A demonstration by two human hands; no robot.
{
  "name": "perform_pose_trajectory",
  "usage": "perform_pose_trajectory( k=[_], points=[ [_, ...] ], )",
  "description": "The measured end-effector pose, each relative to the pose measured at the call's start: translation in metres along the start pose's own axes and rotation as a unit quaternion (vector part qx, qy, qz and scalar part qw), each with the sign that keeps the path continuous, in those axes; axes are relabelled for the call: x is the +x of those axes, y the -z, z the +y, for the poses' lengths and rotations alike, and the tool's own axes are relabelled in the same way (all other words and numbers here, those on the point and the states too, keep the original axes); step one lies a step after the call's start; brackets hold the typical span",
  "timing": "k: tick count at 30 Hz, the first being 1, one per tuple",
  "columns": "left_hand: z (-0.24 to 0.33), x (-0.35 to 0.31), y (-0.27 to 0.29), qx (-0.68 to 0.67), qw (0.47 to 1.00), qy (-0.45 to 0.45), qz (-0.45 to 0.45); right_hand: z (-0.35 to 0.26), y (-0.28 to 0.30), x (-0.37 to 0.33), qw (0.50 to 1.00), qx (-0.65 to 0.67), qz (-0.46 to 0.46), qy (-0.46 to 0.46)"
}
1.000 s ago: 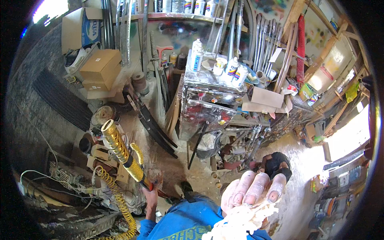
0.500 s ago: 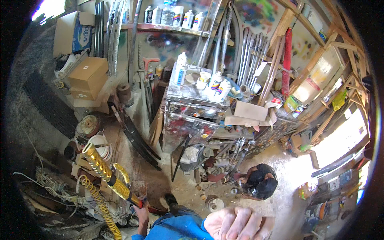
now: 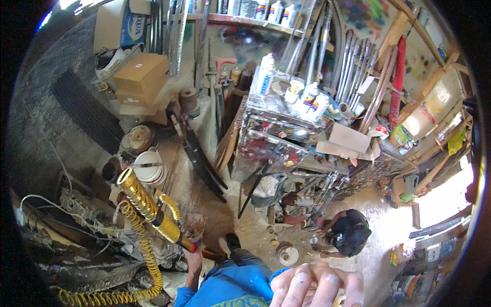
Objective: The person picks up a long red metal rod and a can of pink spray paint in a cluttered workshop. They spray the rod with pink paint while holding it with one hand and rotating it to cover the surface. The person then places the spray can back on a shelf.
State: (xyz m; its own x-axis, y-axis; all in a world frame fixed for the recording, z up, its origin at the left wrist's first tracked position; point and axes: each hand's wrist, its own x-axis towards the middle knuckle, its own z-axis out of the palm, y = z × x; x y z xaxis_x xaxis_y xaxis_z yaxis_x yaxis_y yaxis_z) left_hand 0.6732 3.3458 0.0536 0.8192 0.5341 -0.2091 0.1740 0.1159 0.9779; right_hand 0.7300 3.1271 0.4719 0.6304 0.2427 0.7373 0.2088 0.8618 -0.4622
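Note:
At the lower left, my left hand point(image 3: 193, 262) is closed round the red and black end of a long gold ribbed tube-shaped tool point(image 3: 152, 211). The tool tilts up and away to the left, its round open end upward. A yellow coiled hose point(image 3: 153, 266) hangs beside it and loops along the floor. Close to the camera at the bottom, my right hand point(image 3: 317, 285) has its fingers curled in. Whatever it may hold is hidden by the fingers. My blue sleeve and front show between the two hands.
A person in dark clothes point(image 3: 350, 233) crouches at the right, near a white bucket point(image 3: 287, 254). Ahead stands a paint-stained cabinet point(image 3: 276, 146) bearing spray cans. Cardboard boxes point(image 3: 140, 77), a white bucket with a lid point(image 3: 148, 166) and black curved strips point(image 3: 197, 158) lie left.
The view has swung, shifting the scene rightward. The coiled hose now loops lower and leftward. The crouching person's arm reaches out towards the floor. My left hand keeps its hold on the gold tool.

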Motion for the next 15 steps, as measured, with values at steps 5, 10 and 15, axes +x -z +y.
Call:
perform_pose_trajectory(
  k=[5, 10, 15],
  points=[
    [-0.005, -0.003, 0.008, -0.006, 0.997, 0.069, 0.028, 0.032, 0.002, -0.018, 0.992, 0.126, 0.005, -0.018],
    [-0.001, 0.011, 0.019, -0.017, 1.0, 0.001, -0.022, 0.041, -0.003, -0.037, 0.99, 0.116, 0.046, -0.06],
    [0.015, 0.034, 0.017, -0.011, 1.0, 0.014, -0.001, 0.022, 0.0, -0.035, 0.983, 0.13, 0.103, -0.077]
  ],
)
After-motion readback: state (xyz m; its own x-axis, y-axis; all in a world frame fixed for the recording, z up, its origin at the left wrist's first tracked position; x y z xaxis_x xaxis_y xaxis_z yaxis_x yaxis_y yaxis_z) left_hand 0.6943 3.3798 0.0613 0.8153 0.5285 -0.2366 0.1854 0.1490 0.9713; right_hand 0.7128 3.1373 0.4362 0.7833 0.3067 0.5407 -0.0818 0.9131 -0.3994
